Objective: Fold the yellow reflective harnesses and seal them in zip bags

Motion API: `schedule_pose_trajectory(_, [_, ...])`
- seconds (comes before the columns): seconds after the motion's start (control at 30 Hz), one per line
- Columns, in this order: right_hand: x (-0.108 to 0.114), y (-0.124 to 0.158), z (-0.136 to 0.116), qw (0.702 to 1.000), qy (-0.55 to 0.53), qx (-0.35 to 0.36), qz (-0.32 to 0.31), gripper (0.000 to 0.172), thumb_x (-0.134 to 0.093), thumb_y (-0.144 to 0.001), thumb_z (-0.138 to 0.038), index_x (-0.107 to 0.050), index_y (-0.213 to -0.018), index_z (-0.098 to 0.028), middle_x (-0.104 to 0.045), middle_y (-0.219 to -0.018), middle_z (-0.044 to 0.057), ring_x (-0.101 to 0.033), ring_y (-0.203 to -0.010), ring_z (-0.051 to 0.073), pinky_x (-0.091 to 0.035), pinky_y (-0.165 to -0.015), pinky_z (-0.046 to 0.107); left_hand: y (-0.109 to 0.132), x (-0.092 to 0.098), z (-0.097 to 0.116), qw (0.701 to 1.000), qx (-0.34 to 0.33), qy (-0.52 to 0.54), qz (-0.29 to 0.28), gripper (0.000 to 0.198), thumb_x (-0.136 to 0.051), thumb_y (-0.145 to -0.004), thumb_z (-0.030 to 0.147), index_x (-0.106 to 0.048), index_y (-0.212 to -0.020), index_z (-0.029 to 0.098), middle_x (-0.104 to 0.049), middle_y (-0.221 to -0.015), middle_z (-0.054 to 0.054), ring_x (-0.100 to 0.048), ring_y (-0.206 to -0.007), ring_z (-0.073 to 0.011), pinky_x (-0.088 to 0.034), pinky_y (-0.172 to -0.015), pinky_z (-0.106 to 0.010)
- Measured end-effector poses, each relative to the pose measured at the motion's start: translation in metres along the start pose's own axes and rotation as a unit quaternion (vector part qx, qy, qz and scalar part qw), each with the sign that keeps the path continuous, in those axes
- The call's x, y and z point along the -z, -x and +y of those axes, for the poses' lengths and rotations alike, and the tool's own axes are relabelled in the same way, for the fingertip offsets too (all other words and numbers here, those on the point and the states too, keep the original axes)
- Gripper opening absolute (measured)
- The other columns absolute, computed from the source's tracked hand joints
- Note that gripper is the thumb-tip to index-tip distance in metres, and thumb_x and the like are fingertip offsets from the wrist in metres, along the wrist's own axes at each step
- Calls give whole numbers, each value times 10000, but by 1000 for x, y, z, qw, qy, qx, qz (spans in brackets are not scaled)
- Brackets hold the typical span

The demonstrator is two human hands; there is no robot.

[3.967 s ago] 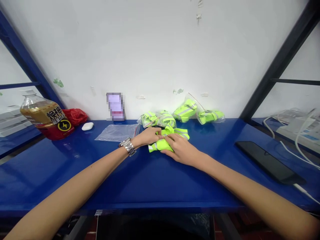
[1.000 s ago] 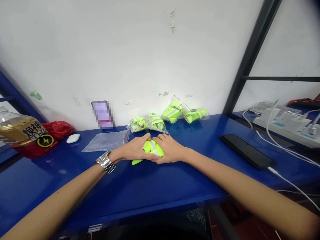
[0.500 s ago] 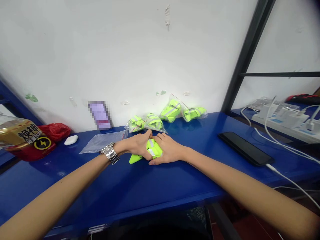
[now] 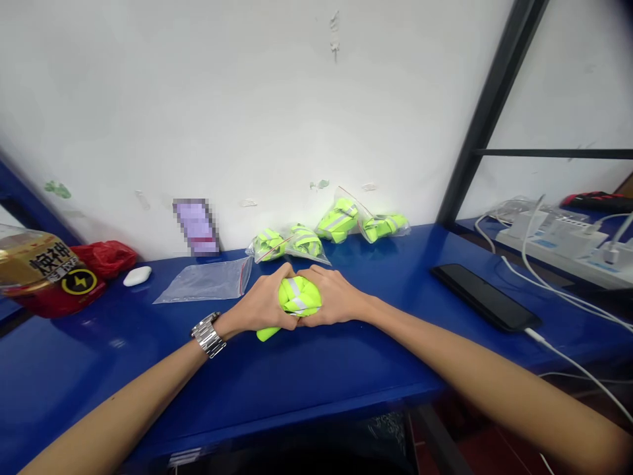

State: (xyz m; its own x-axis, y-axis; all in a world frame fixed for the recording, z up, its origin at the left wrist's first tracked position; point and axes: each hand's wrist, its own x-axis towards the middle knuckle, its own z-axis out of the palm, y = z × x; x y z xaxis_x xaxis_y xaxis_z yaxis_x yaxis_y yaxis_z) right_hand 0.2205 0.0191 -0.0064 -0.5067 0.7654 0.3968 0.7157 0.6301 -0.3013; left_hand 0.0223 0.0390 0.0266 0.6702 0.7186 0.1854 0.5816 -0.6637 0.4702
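Lime-yellow bundle [image 4: 299, 296] clasped between left hand [image 4: 267, 300] and right hand [image 4: 333, 297], one end [image 4: 268, 334] seemingly poking out, below the left

- The left forearm [image 4: 133, 404] enters at the bottom left of the frame and slants up toward the middle.
- The right forearm [image 4: 469, 366] enters at the lower right and slants up leftward.
- The left hand [image 4: 263, 303], just below and left of the frame's centre, curves inward, gripping.
- The right hand [image 4: 335, 297], just right of it, curves in from the other side.
- Together the hands form a rough ring; most fingertips are hidden.
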Motion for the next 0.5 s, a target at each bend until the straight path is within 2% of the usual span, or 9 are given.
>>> schedule_pose_trajectory(0.17, [3,3,-4,994,-41,-1,101,748,-767,-520,-374,-508,-1190,-167,-575,-1018,82,-567,-896,260,-457,-752,372,0,16,21,999,-16,-26,21,591,-752,-498,262,-457,-1008,217,-536,-767,61,-439,-627,-127,-318,-541,-246])
schedule_pose_trajectory(0.3, [9,1,-6,975,-94,12,201,759,-739,-484,-361,-531,-1185,-157,-602,-1038,94,-581,-935,275,-472,-826,405,0,20,28,996,-46,2,78,669,-704,-524,264,-471,-1150,220,-586,-957,1,-529,-776,-185,-416,-666,-292])
schedule_pose_trajectory(0.4, [12,-2,-12,959,-153,-12,240,722,-713,-471,-344,-558,-1150,-157,-633,-1035,84,-601,-926,276,-476,-843,407,0,9,22,978,-97,65,173,665,-624,-546,248,-456,-1189,217,-545,-1116,-50,-545,-944,-236,-448,-821,-350])
schedule_pose_trajectory(0.5, [12,-4,-23,944,-221,-52,240,618,-717,-476,-323,-593,-1064,-180,-649,-931,35,-602,-811,229,-495,-763,361,-1,-7,14,948,-131,133,258,665,-561,-556,298,-455,-1204,195,-496,-1176,-88,-506,-1074,-292,-426,-930,-418])
